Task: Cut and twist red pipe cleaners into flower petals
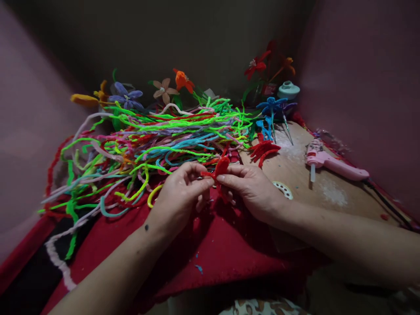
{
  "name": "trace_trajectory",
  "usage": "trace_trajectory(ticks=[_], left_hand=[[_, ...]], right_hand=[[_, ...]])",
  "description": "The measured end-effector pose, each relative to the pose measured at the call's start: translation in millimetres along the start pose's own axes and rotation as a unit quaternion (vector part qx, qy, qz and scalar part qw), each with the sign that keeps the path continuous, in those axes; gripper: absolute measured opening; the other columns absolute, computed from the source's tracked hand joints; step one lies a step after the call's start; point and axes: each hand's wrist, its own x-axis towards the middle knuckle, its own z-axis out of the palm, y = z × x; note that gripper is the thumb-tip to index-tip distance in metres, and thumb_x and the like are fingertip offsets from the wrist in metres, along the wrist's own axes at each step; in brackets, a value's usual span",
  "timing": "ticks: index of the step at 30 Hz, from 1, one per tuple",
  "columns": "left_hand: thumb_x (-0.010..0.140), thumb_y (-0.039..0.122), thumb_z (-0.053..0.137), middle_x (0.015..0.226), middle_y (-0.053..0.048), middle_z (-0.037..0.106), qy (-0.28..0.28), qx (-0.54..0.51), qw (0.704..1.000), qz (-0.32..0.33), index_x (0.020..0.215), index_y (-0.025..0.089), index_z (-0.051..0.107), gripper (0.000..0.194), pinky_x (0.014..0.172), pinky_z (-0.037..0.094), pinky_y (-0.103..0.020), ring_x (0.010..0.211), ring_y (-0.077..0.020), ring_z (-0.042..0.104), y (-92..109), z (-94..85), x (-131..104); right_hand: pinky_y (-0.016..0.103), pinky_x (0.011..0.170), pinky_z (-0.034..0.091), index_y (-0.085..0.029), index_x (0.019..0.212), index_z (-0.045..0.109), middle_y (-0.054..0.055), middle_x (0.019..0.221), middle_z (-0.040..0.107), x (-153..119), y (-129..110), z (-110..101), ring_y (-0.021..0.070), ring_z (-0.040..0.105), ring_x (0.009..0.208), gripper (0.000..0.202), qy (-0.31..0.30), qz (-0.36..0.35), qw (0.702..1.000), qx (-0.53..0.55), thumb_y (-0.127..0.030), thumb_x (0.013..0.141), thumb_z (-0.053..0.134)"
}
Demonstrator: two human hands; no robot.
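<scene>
Between my two hands is a red pipe-cleaner flower piece, held up over the red cloth. The fingers of my left hand pinch its left end. My right hand grips it from the other side, thumb pressed on its middle. Its lower part is partly hidden by my right fingers. Just beyond my right hand lies a bunch of red pipe-cleaner petals on the brown board. Behind my hands spreads a big heap of loose pipe cleaners in many colours.
A pink glue gun rests on the brown board at the right, its cord trailing off. A white holed disc lies by my right wrist. Finished flowers stand along the back, with blue ones near the board.
</scene>
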Motion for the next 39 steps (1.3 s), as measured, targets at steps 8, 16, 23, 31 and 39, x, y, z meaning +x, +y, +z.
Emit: trace_trajectory(ticks=[8, 16, 23, 31, 39], left_hand=[[0.07, 0.029, 0.071, 0.079, 0.0, 0.066, -0.031, 0.075, 0.996, 0.038, 0.082, 0.017, 0.07, 0.018, 0.06, 0.045, -0.02, 0.064, -0.0101, 0.057, 4, -7.5, 0], [0.069, 0.028, 0.072, 0.074, 0.001, 0.064, -0.07, 0.004, 0.998, 0.0, 0.087, 0.02, 0.067, 0.02, 0.059, 0.046, -0.024, 0.06, -0.0117, 0.058, 1, -6.8, 1], [0.074, 0.025, 0.066, 0.065, 0.0, 0.06, -0.001, 0.215, 0.968, 0.13, 0.066, 0.014, 0.068, 0.013, 0.058, 0.04, -0.02, 0.063, -0.0097, 0.052, 2, -5.0, -3], [0.078, 0.022, 0.06, 0.068, 0.0, 0.063, 0.052, 0.34, 0.898, 0.275, 0.071, 0.016, 0.067, 0.011, 0.061, 0.042, -0.021, 0.065, -0.0114, 0.057, 1, -2.3, -5], [0.08, 0.024, 0.057, 0.072, -0.001, 0.063, 0.07, 0.417, 0.838, 0.346, 0.073, 0.017, 0.064, 0.012, 0.065, 0.042, -0.022, 0.068, -0.0118, 0.057, 0, -8.3, 0]], right_hand=[[0.021, 0.042, 0.024, -0.014, 0.066, 0.057, -0.004, 0.052, 0.049, -3, 0, 3, 0.0053, 0.036, 0.043, 0.017, -0.045, 0.048, 0.997, -0.041, -0.027, 0.076, 0.061], [0.022, 0.044, 0.022, -0.013, 0.055, 0.055, -0.005, 0.047, 0.044, -7, -6, 4, 0.0046, 0.032, 0.043, 0.03, -0.064, 0.044, 0.992, -0.096, -0.034, 0.075, 0.061], [0.023, 0.043, 0.022, -0.014, 0.052, 0.055, -0.004, 0.044, 0.045, -7, -4, 4, 0.0052, 0.033, 0.041, 0.026, -0.073, 0.066, 0.99, -0.102, -0.029, 0.073, 0.061], [0.021, 0.039, 0.024, -0.014, 0.053, 0.056, -0.004, 0.042, 0.047, -11, -6, 7, 0.0046, 0.035, 0.037, 0.023, -0.059, 0.093, 0.988, -0.112, -0.027, 0.072, 0.061], [0.02, 0.036, 0.022, -0.014, 0.052, 0.056, -0.004, 0.039, 0.046, -8, -8, 7, 0.0044, 0.034, 0.034, 0.024, -0.067, 0.117, 0.985, -0.105, -0.028, 0.072, 0.06]])
